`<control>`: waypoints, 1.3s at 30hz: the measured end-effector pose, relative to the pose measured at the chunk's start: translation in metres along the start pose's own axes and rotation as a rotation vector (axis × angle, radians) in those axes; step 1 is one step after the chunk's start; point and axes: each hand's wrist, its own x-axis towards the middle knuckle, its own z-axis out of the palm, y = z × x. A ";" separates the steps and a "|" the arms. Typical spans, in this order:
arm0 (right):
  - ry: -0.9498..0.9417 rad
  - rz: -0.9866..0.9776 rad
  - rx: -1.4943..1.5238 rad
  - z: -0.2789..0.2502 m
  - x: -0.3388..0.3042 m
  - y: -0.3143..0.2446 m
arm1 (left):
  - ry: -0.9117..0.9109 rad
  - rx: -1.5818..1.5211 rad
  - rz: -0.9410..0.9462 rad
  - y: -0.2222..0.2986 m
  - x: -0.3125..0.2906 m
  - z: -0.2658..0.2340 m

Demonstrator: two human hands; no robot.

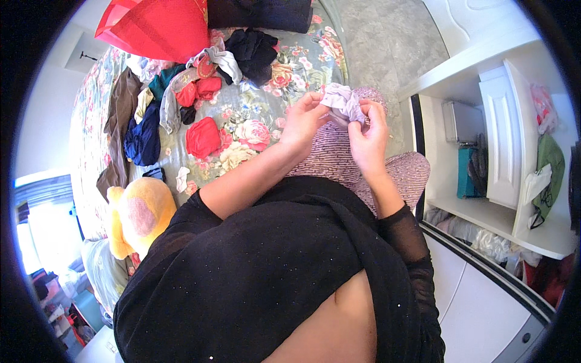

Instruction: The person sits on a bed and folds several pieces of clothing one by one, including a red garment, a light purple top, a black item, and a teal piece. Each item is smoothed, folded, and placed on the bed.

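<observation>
Above my lap I hold a small, bunched lavender garment; its exact kind does not show. My left hand pinches its left edge between thumb and fingers. On the other side my right hand is closed on its lower right part. Beneath it are my legs in striped pink-and-dark trousers. To the left of my hands, on the flowered bedspread, lies a folded red cloth. Further left is a loose pile with a navy garment, a brown garment and grey, teal and red pieces.
A large red bag and a black bag stand at the bed's far end, near a black garment. A yellow plush toy sits at my left. On my right is an opened white cabinet with boxes and bags.
</observation>
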 end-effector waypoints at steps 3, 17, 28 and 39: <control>0.062 0.001 0.055 0.005 0.002 0.007 | -0.005 -0.177 -0.135 0.005 0.004 0.005; 0.055 0.081 -0.131 0.013 0.003 -0.005 | 0.170 -0.445 -0.210 0.000 0.059 0.021; 0.142 0.191 0.130 0.003 0.001 0.029 | 0.141 -0.221 -0.432 0.014 0.039 0.027; -0.063 0.337 0.114 -0.007 0.003 0.024 | 0.132 -0.187 -0.381 0.004 0.040 0.027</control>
